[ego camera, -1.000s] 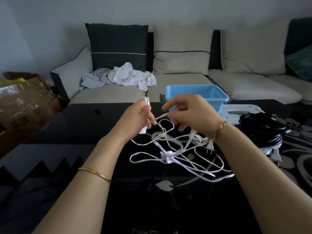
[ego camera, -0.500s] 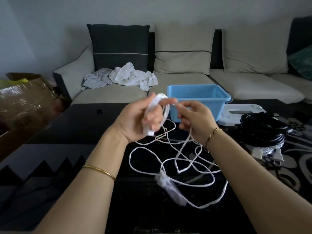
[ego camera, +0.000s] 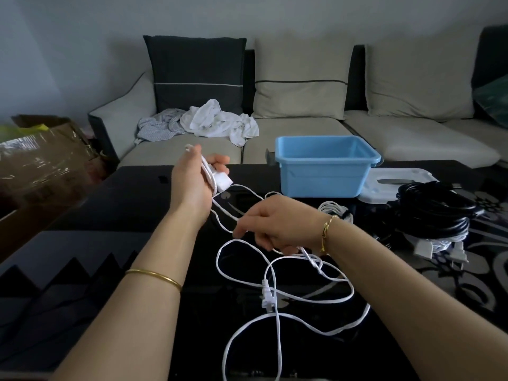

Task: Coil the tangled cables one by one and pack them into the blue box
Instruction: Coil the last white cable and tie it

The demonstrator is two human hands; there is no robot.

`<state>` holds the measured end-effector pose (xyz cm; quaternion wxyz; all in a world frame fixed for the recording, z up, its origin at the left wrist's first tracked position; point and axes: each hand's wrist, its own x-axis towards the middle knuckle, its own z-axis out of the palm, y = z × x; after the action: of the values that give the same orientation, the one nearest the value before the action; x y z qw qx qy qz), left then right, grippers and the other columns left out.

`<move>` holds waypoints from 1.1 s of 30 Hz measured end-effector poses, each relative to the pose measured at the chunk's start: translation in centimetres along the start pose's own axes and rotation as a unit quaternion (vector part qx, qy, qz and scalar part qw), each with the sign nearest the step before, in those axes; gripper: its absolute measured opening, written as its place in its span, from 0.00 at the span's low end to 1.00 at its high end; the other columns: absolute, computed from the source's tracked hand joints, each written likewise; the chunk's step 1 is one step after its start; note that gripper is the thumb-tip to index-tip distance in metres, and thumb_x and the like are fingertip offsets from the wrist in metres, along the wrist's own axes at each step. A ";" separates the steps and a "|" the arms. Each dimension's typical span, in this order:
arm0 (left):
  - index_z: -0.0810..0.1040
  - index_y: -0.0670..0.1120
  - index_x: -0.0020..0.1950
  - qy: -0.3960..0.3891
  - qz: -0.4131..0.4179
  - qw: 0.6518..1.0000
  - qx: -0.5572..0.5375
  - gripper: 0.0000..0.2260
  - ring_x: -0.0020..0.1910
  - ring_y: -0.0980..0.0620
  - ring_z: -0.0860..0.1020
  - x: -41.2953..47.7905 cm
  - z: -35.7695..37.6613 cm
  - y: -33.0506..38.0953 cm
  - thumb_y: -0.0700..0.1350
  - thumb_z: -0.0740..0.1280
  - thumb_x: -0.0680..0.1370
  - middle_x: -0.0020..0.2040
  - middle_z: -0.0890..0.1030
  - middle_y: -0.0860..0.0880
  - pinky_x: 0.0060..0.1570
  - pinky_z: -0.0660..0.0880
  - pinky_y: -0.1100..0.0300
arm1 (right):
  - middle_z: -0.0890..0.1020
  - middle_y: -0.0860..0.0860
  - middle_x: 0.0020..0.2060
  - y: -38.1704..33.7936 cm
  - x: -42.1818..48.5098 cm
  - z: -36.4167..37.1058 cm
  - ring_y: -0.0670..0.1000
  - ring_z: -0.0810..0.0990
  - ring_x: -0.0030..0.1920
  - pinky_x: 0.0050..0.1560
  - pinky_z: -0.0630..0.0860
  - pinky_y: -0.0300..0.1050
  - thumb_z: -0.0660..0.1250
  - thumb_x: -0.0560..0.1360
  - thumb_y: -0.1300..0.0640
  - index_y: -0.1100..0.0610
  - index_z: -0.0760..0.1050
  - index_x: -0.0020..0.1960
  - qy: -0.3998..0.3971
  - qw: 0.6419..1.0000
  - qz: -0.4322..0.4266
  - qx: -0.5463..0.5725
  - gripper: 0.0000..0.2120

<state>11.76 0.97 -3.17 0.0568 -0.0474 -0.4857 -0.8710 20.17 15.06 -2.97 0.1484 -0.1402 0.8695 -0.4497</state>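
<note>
My left hand [ego camera: 196,180] is raised over the black table and grips a few turns of the white cable, with its white plug block sticking out by the fingers. From there the white cable [ego camera: 277,301] runs down to my right hand [ego camera: 277,226], which pinches a strand lower and nearer to me. The loose rest lies in loops on the table, a two-pin plug in the middle of them. The blue box [ego camera: 324,171] stands behind my hands, and nothing shows inside it. A small white cable bundle [ego camera: 334,209] lies in front of the box.
A coil of black cables [ego camera: 437,213] sits at the right on top of white cables and plugs. A white lid [ego camera: 395,182] lies right of the box. Behind the black glass table [ego camera: 132,204] is a sofa with crumpled clothes [ego camera: 209,123]. A cardboard box [ego camera: 38,160] stands left.
My left hand has moved left and away with the wound turns. My right hand has dropped lower and slid along the cable. The loose loops have spread out toward me.
</note>
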 end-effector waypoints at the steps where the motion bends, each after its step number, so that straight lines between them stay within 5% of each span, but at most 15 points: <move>1: 0.72 0.44 0.45 0.002 0.019 0.998 0.053 0.12 0.27 0.55 0.74 -0.2 0.0 -0.2 0.46 0.54 0.84 0.30 0.81 0.48 0.45 0.75 0.54 | 0.71 0.51 0.24 -0.6 -0.4 -0.2 0.45 0.62 0.18 0.19 0.62 0.35 0.60 0.79 0.53 0.60 0.81 0.49 0.005 1.000 -0.008 -0.022 0.13; 5: 0.75 0.46 0.42 -0.067 0.105 0.932 0.340 0.14 0.31 0.62 0.75 -1.7 0.3 -0.7 0.44 0.53 0.83 0.33 0.80 0.51 0.42 0.73 0.59 | 0.70 0.45 0.23 -1.9 -1.1 -2.2 0.42 0.64 0.21 0.23 0.60 0.31 0.67 0.75 0.51 0.59 0.82 0.41 0.162 0.981 -0.078 -0.078 0.12; 7: 0.75 0.40 0.46 -0.138 0.113 0.896 0.408 0.13 0.31 0.57 0.75 -2.1 0.7 -0.8 0.43 0.54 0.82 0.31 0.79 0.49 0.45 0.74 0.57 | 0.72 0.47 0.27 -1.6 -1.2 -3.6 0.42 0.65 0.25 0.26 0.62 0.31 0.69 0.73 0.53 0.59 0.81 0.42 0.225 0.968 -0.095 -0.064 0.09; 11: 0.76 0.41 0.47 -0.237 0.043 0.889 0.390 0.13 0.26 0.53 0.72 -3.0 2.1 -0.5 0.45 0.55 0.83 0.30 0.78 0.45 0.37 0.76 0.57 | 0.76 0.45 0.30 0.1 -0.7 -5.2 0.37 0.72 0.30 0.34 0.67 0.30 0.69 0.73 0.57 0.60 0.81 0.43 0.345 0.929 -0.115 -0.068 0.06; 14: 0.75 0.38 0.58 -0.280 -0.041 0.900 0.332 0.15 0.23 0.54 0.68 -3.4 2.9 -0.3 0.45 0.53 0.84 0.25 0.75 0.48 0.30 0.74 0.58 | 0.80 0.47 0.34 1.2 0.0 -5.6 0.40 0.75 0.36 0.41 0.72 0.34 0.70 0.73 0.59 0.57 0.81 0.42 0.394 0.909 -0.130 -0.040 0.03; 17: 0.76 0.35 0.57 -0.324 -0.119 0.899 0.269 0.19 0.22 0.54 0.63 -3.4 2.8 -0.1 0.46 0.50 0.84 0.22 0.69 0.49 0.27 0.71 0.60 | 0.80 0.52 0.34 2.3 0.6 -5.7 0.45 0.74 0.35 0.41 0.71 0.39 0.70 0.73 0.60 0.53 0.80 0.40 0.431 0.891 -0.140 0.022 0.04; 22: 0.75 0.35 0.57 -0.363 -0.186 0.912 0.047 0.20 0.21 0.58 0.63 -3.4 2.8 0.6 0.48 0.53 0.79 0.22 0.67 0.52 0.26 0.70 0.65 | 0.73 0.41 0.22 3.6 1.8 -3.4 0.40 0.67 0.24 0.26 0.65 0.30 0.66 0.76 0.56 0.51 0.80 0.44 0.395 0.906 -0.106 0.111 0.05; 29: 0.68 0.35 0.64 -0.216 -0.144 0.956 -0.139 0.17 0.27 0.57 0.71 -2.6 2.6 -0.2 0.45 0.50 0.84 0.32 0.74 0.50 0.42 0.80 0.60 | 0.74 0.52 0.26 3.0 2.2 -0.2 0.49 0.67 0.20 0.23 0.67 0.38 0.58 0.80 0.57 0.48 0.71 0.34 0.171 0.983 -0.041 0.055 0.17; 33: 0.68 0.39 0.60 -0.127 -0.062 0.986 -0.090 0.12 0.29 0.55 0.74 -1.5 2.3 -0.7 0.45 0.51 0.84 0.32 0.79 0.49 0.51 0.78 0.53 | 0.76 0.53 0.25 2.0 1.4 -0.3 0.48 0.72 0.21 0.25 0.70 0.34 0.56 0.81 0.56 0.59 0.77 0.51 0.066 0.998 -0.005 0.004 0.12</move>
<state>13.24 3.37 -2.79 -0.0641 -0.1322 -0.4106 -0.8999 18.50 15.85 -4.59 0.0888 -0.1141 0.8751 -0.4619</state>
